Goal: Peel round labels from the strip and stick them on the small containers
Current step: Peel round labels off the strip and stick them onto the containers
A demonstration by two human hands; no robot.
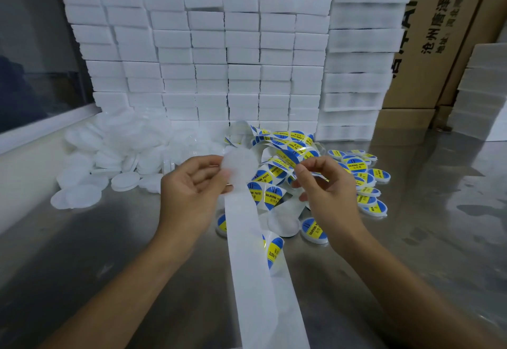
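Left hand (192, 184) gripping a blank white container (238, 163) at centre, fingers curled round it. Right hand (326, 189) at 3 o'clock of it, pinching a round label (295, 165) on the strip (255, 261), which trails toward 6 o'clock. Labelled containers (367, 181) heaped farther toward 3 o'clock; blank ones (109, 162) at 9 o'clock.

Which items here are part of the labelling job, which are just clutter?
In the job: left hand holding a blank container; right hand pinching the label strip; unlabelled pile; labelled containers.
Lying about: white foam blocks; cardboard boxes.
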